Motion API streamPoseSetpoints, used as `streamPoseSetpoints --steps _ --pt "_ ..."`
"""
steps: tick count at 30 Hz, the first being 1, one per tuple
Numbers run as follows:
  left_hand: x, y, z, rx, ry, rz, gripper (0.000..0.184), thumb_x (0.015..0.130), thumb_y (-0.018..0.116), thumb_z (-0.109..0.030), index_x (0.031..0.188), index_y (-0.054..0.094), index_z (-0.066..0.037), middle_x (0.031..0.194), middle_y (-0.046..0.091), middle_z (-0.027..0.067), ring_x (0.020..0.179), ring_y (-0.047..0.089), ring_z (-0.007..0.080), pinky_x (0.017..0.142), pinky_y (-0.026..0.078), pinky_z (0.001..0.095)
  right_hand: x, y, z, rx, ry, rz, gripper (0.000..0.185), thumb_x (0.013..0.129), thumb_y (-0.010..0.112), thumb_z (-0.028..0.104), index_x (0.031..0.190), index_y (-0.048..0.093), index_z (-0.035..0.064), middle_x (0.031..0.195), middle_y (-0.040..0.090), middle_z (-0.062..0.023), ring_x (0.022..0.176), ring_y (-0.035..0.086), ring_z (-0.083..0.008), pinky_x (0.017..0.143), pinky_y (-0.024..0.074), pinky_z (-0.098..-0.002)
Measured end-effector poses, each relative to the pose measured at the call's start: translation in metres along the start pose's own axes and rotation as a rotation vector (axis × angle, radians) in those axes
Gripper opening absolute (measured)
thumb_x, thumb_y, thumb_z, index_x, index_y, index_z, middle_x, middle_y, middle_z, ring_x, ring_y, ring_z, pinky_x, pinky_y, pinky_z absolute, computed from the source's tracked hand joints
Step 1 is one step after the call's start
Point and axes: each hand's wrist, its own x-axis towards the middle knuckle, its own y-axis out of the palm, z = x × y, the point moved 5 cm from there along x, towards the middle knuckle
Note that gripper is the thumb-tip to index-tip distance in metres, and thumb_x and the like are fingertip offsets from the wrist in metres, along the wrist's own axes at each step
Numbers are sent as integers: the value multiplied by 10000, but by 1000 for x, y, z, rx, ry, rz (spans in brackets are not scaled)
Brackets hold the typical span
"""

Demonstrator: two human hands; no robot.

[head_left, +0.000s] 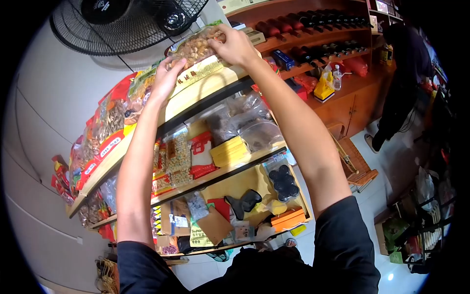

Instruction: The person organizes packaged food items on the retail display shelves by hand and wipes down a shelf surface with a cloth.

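On the top shelf (196,93) a clear bag of brownish dried food (193,50) stands between my two hands; the exact kind of food cannot be made out. My left hand (168,81) grips its lower left side, thumb across the front, the other fingers mostly hidden. At the upper right edge, my right hand (235,46) holds the bag with bent fingers and thumb. A cream-coloured strip with dark characters (198,72) runs along the bag's lower front. Beside my left hand leans another clear bag of dried goods (139,90).
More packed bags (107,117) line the shelf to the left. A black fan (122,24) hangs close above. Lower shelves hold a red-and-white bag (200,154), yellow packs (229,153) and black lids (284,183). Bottles lie on a wooden rack (313,36); a person (399,88) stands right.
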Motion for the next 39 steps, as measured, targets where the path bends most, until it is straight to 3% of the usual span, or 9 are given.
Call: streamPoseSetpoints --steps 4,13,17,24,26,28,32,33,39 --pt "-6 -9 -16 -29 -14 -30 787 816 683 -346 1308 334 161 1172 555 260 1048 568 234 910 430 285 6 -5 -12 318 79 -25 259 807 593 192 1030 621 63 810 670 -140 764 649 -253 725 496 -342" --pt "-49 -16 -76 -73 12 -18 664 883 583 -343 1319 381 114 1299 488 214 1228 443 231 1043 305 311 3 -62 54 214 -42 -119 170 769 558 131 882 668 67 691 646 -170 702 643 -323 714 497 -394" --pt "-81 -22 -90 -33 82 2 596 879 608 -274 1305 411 94 1222 545 204 1112 540 202 958 399 274 -37 -100 96 54 -28 -35 147 792 550 117 880 654 63 678 635 -176 710 636 -345 709 498 -412" --pt "-161 -25 -118 -7 216 76 594 852 616 -234 1325 413 63 1350 456 178 1237 447 245 1047 337 360 -138 -138 146 131 -217 -179 196 776 619 42 955 556 -7 872 594 -180 786 609 -338 695 493 -413" --pt "-190 -26 -120 -51 235 43 650 818 652 -251 1331 406 63 1363 441 177 1258 428 248 1062 318 369 -167 -150 146 284 -108 -236 329 733 681 61 1025 552 -18 901 573 -159 851 587 -316 766 476 -378" --pt "-221 -19 -125 -150 223 55 719 783 701 -261 1340 387 69 1367 432 178 1270 414 247 1067 308 375 -207 -145 115 405 83 -319 611 753 712 143 1265 396 31 1236 448 -128 1083 484 -232 926 414 -375" --pt "-299 -2 -85 41 287 285 731 704 774 -135 1317 421 48 1303 493 186 1187 499 271 1002 394 376 -303 -93 73 1471 659 -13 925 832 621 489 1455 92 56 1489 156 -161 1357 236 -277 1089 249 -399" --pt "-315 9 -84 129 326 385 707 684 788 -120 1292 456 24 1272 512 187 1150 526 277 964 425 374 -338 -85 60 1311 744 19 1002 810 591 580 1468 46 58 1516 67 -168 1400 126 -270 1114 187 -404" --pt "-422 63 -29 -129 113 491 644 658 817 -94 1210 495 -20 1234 488 177 1129 523 281 913 457 368 -449 -104 58 1098 911 35 1047 701 779 284 1448 98 9 1385 360 -125 1296 340 -237 1075 257 -339"
